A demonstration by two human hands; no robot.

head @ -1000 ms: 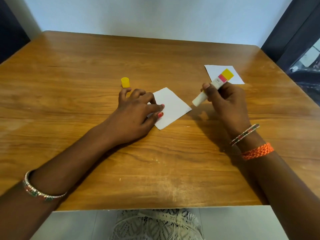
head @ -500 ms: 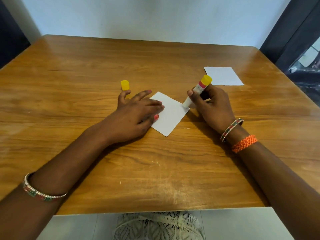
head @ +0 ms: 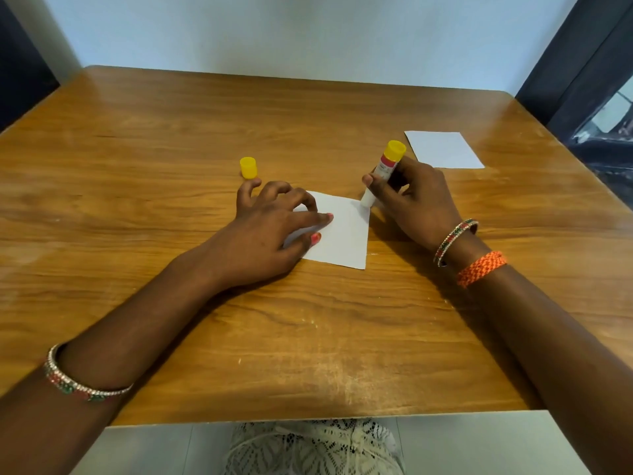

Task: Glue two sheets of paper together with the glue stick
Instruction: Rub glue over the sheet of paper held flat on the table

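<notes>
A small white paper sheet (head: 342, 234) lies in the middle of the wooden table (head: 171, 149). My left hand (head: 270, 231) presses its left part down with spread fingertips. My right hand (head: 414, 204) grips the glue stick (head: 382, 173), a white tube with a pink label and a yellow end pointing up. The tube's white lower tip touches the sheet's far right corner. A second white sheet (head: 443, 149) lies flat at the back right, apart from both hands. The yellow cap (head: 248, 168) stands by itself just beyond my left fingertips.
A pale wall runs behind the table. Dark curtains hang at the far left and at the right (head: 582, 63). The table's near edge (head: 308, 418) runs above a lace-patterned garment (head: 315, 447). Bracelets circle both wrists.
My right hand came down and left with the glue stick, from in front of the far sheet to the near sheet's corner. The near sheet turned under my left hand.
</notes>
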